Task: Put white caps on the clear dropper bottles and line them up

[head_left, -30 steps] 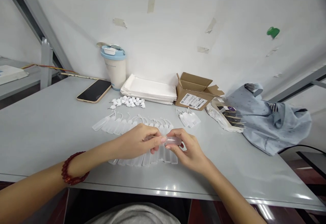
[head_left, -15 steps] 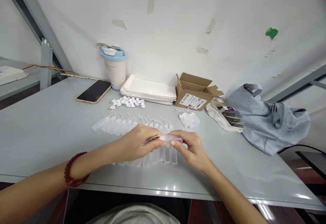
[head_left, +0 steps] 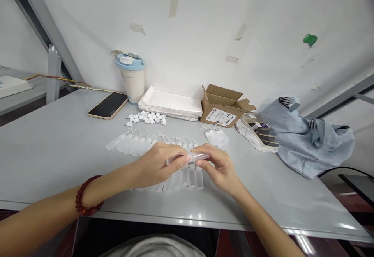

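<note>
Above the grey table, both hands meet on one small flat translucent plastic bottle (head_left: 200, 156). My right hand (head_left: 218, 167) pinches its body between thumb and fingers. My left hand (head_left: 162, 161) is closed at the bottle's left end, where a white cap seems to be; the fingers hide most of it. Behind the hands lies a row of capped bottles (head_left: 128, 144) with white loop straps, partly covered by my left hand. Just below the hands is a row of uncapped bottles (head_left: 184, 176), its left part hidden under my left forearm.
Loose white caps (head_left: 150, 117) lie in a pile near a phone (head_left: 108, 105) and a lidded cup (head_left: 133, 81). A stack of white paper (head_left: 172, 103), an open cardboard box (head_left: 220, 109), more strapped bottles (head_left: 216, 137), a plastic packet (head_left: 260, 134) and blue cloth (head_left: 309, 136) are farther back.
The bottle in my hands has turned, its body now looking narrower and tilted. My fingers have shifted slightly around it; the things on the table have stayed put.
</note>
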A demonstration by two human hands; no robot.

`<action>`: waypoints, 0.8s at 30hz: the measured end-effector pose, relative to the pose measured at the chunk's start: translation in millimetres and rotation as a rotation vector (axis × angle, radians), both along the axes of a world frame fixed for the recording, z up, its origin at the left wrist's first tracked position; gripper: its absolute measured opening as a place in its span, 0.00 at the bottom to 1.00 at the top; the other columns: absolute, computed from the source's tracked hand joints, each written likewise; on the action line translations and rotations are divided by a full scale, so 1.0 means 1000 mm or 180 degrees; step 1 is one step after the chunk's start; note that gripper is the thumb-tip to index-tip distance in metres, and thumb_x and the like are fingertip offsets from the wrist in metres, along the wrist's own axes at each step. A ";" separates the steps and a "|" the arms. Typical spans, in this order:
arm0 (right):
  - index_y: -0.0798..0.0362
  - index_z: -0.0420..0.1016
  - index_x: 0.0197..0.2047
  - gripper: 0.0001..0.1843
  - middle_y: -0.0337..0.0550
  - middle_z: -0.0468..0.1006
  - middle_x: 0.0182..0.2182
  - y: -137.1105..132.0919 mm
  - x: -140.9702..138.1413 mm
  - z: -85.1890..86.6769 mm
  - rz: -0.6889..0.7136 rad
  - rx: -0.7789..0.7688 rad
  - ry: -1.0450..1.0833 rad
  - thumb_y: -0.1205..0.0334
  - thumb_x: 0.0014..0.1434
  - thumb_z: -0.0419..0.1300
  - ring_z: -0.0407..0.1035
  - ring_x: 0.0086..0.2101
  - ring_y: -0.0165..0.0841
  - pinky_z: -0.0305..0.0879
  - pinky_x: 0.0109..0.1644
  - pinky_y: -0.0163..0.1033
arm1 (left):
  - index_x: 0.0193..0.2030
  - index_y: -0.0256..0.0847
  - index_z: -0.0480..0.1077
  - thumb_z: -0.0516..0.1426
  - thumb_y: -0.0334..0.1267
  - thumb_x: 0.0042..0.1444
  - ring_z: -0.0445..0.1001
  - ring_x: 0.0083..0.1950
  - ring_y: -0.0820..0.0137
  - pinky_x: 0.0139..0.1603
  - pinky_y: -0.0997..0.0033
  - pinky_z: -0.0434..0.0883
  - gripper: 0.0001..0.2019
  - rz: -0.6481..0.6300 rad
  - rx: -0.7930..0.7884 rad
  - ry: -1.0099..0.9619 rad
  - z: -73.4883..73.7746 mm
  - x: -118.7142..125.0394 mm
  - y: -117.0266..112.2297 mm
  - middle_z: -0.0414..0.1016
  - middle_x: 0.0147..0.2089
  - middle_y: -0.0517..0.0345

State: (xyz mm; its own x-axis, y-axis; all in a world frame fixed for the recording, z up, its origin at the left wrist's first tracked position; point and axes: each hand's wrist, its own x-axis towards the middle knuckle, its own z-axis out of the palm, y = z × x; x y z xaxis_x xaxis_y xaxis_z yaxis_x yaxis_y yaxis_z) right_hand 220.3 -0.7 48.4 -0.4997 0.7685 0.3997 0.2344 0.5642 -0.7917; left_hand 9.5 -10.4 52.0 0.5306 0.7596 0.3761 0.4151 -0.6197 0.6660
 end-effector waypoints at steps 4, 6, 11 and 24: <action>0.47 0.77 0.46 0.11 0.44 0.78 0.35 0.001 0.000 0.000 0.0061 0.0354 0.0072 0.65 0.61 0.58 0.70 0.35 0.33 0.68 0.33 0.38 | 0.29 0.37 0.71 0.47 0.39 0.66 0.72 0.30 0.74 0.33 0.75 0.67 0.17 -0.0167 -0.0928 -0.0165 0.005 0.000 -0.002 0.74 0.27 0.60; 0.47 0.77 0.46 0.11 0.44 0.77 0.35 0.001 0.001 0.000 0.0070 0.0408 0.0096 0.66 0.61 0.58 0.70 0.35 0.33 0.68 0.34 0.38 | 0.29 0.37 0.71 0.47 0.39 0.66 0.73 0.30 0.74 0.34 0.75 0.68 0.18 -0.0263 -0.1109 -0.0207 0.005 0.000 -0.002 0.74 0.27 0.59; 0.47 0.76 0.47 0.11 0.43 0.77 0.34 0.000 0.001 -0.003 0.0030 0.0481 0.0020 0.65 0.62 0.58 0.70 0.34 0.34 0.67 0.33 0.38 | 0.28 0.37 0.69 0.47 0.41 0.66 0.72 0.28 0.74 0.32 0.76 0.67 0.19 -0.0375 -0.1084 -0.0178 0.003 -0.002 -0.001 0.72 0.25 0.60; 0.52 0.77 0.39 0.14 0.35 0.67 0.20 -0.001 0.001 -0.002 -0.0191 -0.0433 -0.0311 0.53 0.62 0.56 0.58 0.21 0.27 0.55 0.26 0.34 | 0.38 0.36 0.66 0.43 0.37 0.69 0.67 0.25 0.72 0.25 0.73 0.61 0.14 -0.0061 0.1580 0.0844 -0.021 0.000 0.004 0.69 0.26 0.59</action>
State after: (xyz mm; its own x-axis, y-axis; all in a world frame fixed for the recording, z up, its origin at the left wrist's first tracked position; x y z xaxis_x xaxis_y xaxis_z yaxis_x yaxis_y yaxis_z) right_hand 220.9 -1.6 46.2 -0.4827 0.8418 0.2417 0.3439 0.4360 -0.8316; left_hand 9.4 -6.6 31.5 0.6675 0.5149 0.5378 0.5143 -0.8412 0.1670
